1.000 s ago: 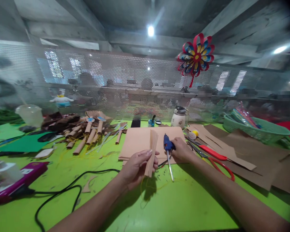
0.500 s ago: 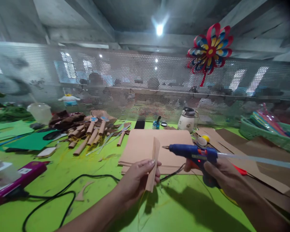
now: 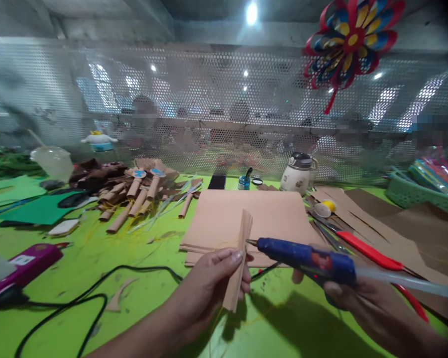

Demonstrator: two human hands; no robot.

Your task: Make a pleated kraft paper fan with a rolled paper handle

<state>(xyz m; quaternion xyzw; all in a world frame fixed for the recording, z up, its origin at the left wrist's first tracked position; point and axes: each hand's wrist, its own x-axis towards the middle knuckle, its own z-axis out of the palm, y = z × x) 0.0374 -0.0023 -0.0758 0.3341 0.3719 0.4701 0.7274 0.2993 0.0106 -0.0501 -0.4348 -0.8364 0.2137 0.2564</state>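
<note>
My left hand (image 3: 224,273) grips a folded strip of brown paper (image 3: 242,238), held nearly upright with the thumb across its front. Thin yellow strands hang below it. In my right hand (image 3: 343,298) is a blue hot glue gun (image 3: 306,258), its small red light lit and a clear glue stick (image 3: 406,283) sticking out behind. The gun's metal nozzle is at the right edge of the paper strip; whether it touches cannot be made out. Behind both hands lies a stack of brown paper sheets (image 3: 216,214) on the green table.
Rolled brown paper pieces (image 3: 134,199) are heaped at the left back. A black cable (image 3: 123,268) loops across the table near a purple power strip (image 3: 33,263). Red-handled scissors (image 3: 373,251) lie at right, near a yellow spool (image 3: 328,205). A jug (image 3: 296,176) stands behind.
My right hand has brought the glue gun left and down, so its nozzle now meets the strip's edge in view. The red scissors show more. The camera has tilted down.
</note>
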